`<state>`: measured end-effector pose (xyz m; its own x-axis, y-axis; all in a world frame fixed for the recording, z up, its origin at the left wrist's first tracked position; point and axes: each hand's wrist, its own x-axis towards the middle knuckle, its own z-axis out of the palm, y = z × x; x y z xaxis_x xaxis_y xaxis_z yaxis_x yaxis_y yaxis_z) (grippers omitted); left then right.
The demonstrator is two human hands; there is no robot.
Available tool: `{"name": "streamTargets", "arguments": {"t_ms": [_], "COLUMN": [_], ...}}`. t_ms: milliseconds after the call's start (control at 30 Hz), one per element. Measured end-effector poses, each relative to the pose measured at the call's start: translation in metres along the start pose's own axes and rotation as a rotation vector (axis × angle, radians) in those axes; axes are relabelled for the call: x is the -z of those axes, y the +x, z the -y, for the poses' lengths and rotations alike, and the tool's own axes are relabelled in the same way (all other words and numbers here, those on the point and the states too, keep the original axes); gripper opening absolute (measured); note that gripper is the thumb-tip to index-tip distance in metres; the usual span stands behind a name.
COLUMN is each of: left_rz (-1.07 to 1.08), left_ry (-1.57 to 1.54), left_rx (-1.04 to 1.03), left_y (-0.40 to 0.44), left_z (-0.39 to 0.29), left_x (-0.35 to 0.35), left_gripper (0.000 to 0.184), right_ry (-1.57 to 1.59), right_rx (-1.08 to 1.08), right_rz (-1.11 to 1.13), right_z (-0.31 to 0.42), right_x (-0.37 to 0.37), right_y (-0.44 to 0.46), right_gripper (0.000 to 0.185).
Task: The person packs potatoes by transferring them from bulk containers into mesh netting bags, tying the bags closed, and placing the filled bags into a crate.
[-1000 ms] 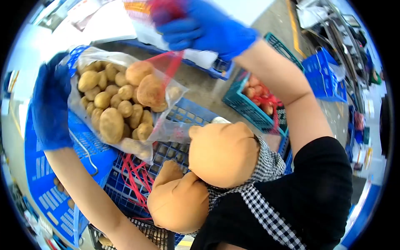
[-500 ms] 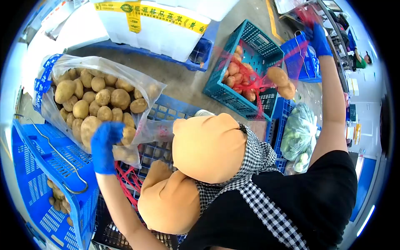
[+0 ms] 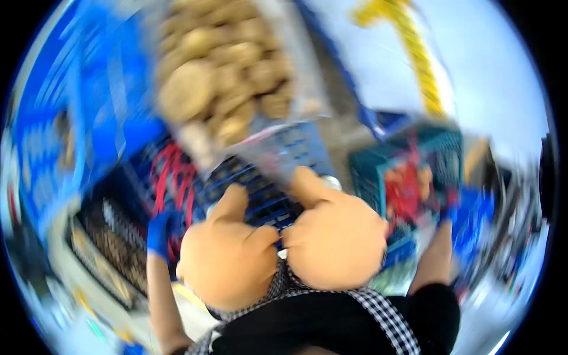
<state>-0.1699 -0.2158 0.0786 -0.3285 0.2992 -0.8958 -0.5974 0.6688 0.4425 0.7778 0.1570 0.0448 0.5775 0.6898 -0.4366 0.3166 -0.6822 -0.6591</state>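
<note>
Motion blurs the whole head view. My right hand [image 3: 448, 214], in a blue glove, is beside the teal crate [image 3: 370, 183] with red mesh at its fingertips; it appears to grip the end of the red mesh bag [image 3: 405, 186]. That bag lies in the crate with light brown potatoes showing through. My left hand [image 3: 158, 234], also blue-gloved, is low at the left, next to red mesh strips [image 3: 168, 171] hanging over dark crates. Its fingers are smeared, so their hold is unclear. A clear plastic bag of potatoes [image 3: 228, 77] lies open ahead of my knees.
A large blue basket [image 3: 112, 77] stands at the left. Dark crates with potatoes [image 3: 112, 236] are below it. White foam boxes with yellow tape [image 3: 420, 53] stand at upper right. Another blue basket [image 3: 473, 219] is right of the teal crate.
My view has swung, blurring everything. My left hand has left the potato bag and come down beside the red strips. My right hand has dropped from its high reach to near the teal crate.
</note>
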Motion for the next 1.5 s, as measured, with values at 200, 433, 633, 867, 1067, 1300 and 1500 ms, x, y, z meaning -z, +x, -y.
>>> {"name": "streamTargets", "arguments": {"t_ms": [200, 433, 633, 867, 1067, 1300, 1500], "left_rz": [-0.596, -0.649, -0.291, -0.091, 0.146, 0.121, 0.148], "left_ry": [0.278, 0.928, 1.587, 0.43, 0.046, 0.165, -0.242], "left_rx": [-0.361, -1.002, -1.188, -0.806, -0.828, -0.779, -0.839], "left_y": [-0.004, 0.031, 0.094, -0.004, -0.048, -0.053, -0.043], "left_z": [0.029, -0.017, -0.042, -0.08, -0.088, -0.091, -0.124], "left_x": [0.016, -0.038, -0.064, -0.034, -0.051, -0.088, -0.141], "left_gripper": [0.05, 0.02, 0.013, 0.013, 0.01, 0.015, 0.013], "right_ry": [-1.245, -1.959, -1.231, -0.868, -0.593, -0.283, -0.101], "right_rx": [0.258, 0.793, 1.119, 1.155, 0.863, 0.514, 0.721], "right_rz": [0.615, 0.887, 0.622, 1.457, 2.02, 1.86, 1.759], "right_z": [0.019, 0.117, 0.328, 0.375, 0.299, 0.322, 0.318], "right_x": [-0.15, -0.164, -0.281, -0.452, -0.537, -0.543, -0.54], "right_y": [-0.05, -0.069, -0.231, -0.504, -0.593, -0.598, -0.573], "right_gripper": [0.031, 0.022, 0.024, 0.016, 0.047, 0.018, 0.012]}}
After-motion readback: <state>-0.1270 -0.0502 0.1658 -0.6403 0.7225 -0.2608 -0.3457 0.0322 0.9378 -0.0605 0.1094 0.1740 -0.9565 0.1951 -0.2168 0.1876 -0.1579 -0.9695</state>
